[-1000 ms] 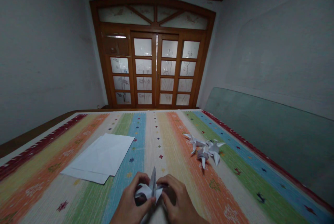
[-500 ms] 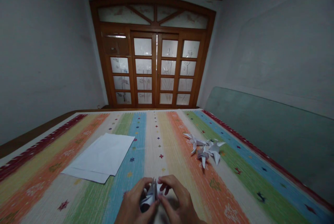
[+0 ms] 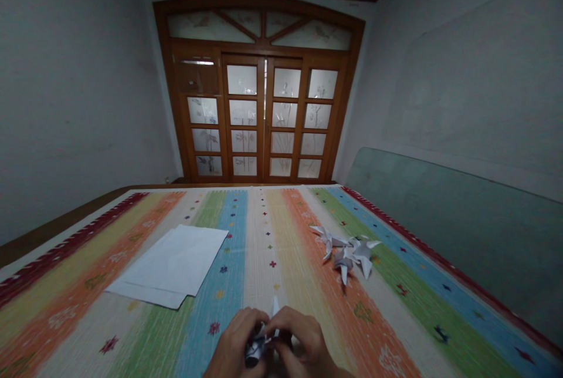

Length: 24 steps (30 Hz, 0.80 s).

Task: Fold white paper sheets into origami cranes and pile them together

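At the bottom centre, my left hand [image 3: 237, 344] and my right hand [image 3: 302, 340] are close together, both closed on one small piece of folded white paper [image 3: 260, 345]. A white pointed tip sticks up between the hands, and a dark rounded opening shows near my left thumb. My fingers hide much of the paper. To the right, several folded paper figures with pointed ends [image 3: 347, 252] lie in a cluster. White paper sheets [image 3: 169, 266] lie in a loose stack to the left.
The table wears a striped, patterned cloth [image 3: 259, 237]. A pale green panel [image 3: 440, 213] stands along the right side against the wall. Wooden doors with glass panes [image 3: 264, 114] are beyond the table's far edge.
Both hands have shifted slightly down and closer together. The folded paper has turned between the fingers, and its pointed tip now shows above my right fingertips.
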Available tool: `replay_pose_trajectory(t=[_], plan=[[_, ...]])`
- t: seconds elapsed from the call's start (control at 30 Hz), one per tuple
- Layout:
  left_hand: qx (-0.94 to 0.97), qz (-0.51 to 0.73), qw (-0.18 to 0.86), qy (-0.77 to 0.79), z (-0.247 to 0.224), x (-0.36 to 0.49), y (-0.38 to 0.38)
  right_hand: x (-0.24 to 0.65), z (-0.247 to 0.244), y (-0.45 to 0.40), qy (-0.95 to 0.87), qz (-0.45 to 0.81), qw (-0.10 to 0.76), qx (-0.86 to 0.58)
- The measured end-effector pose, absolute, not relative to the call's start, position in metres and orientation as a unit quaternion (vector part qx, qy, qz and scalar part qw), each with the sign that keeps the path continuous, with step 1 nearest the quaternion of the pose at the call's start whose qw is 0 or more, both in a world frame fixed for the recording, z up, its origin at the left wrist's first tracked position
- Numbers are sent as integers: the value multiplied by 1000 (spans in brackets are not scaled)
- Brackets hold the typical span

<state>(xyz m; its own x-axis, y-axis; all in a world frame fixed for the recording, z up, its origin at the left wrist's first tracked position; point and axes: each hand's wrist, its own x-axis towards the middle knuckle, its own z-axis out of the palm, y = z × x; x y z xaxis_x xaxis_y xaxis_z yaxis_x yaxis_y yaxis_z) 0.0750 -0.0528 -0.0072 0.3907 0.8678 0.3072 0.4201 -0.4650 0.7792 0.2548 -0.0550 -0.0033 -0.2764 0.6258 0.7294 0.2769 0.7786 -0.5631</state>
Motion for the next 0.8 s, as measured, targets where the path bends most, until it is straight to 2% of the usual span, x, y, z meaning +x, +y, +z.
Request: replay_pose_trajectory(t=[0.17, 0.47, 0.8], plan=[[771, 363, 309, 422, -6, 77, -53, 256, -2, -52, -779, 120, 553, -270], [749, 352, 331, 453, -1, 77, -52, 264, -10, -51, -824, 20, 497, -271], [741, 371, 333, 450, 0, 79, -56, 255, -4, -54, -807, 22, 518, -283]])
